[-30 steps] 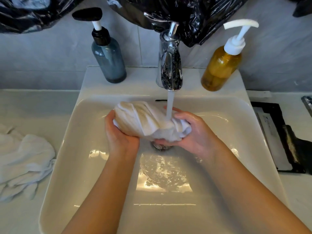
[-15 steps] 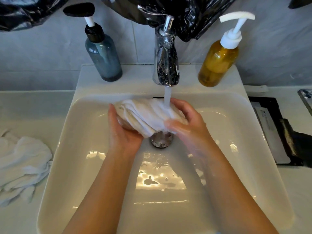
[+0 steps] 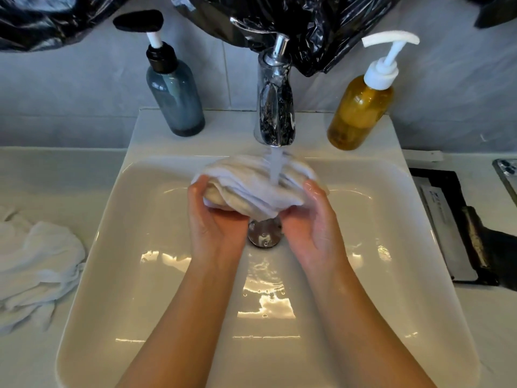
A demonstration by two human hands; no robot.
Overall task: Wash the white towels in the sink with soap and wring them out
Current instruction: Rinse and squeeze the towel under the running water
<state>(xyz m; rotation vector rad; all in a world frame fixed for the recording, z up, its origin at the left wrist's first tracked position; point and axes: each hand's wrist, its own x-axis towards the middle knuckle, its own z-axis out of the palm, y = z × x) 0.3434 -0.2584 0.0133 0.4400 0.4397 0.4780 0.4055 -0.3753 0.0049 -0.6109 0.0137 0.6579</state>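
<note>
Now right hand (image 3: 310, 219) drops beside left hand (image 3: 215, 219), both gripping the towel (image 3: 251, 186) from below under the tap (image 3: 275, 107): still rinsing.

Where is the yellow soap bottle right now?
In the head view, the yellow soap bottle stands upright on the back ledge of the sink, just right of the tap, with the blue bottle on the tap's other side.

Two hands, the left hand (image 3: 215, 222) and the right hand (image 3: 310, 219); one bunched towel (image 3: 246, 189) between them; one heap of towels (image 3: 36, 264) off to the left, its number unclear; two pump bottles, a blue-grey bottle (image 3: 174, 99) and an amber bottle (image 3: 359, 110); one tap (image 3: 275, 107); one sink (image 3: 112, 247); one drain (image 3: 264, 233).
</note>
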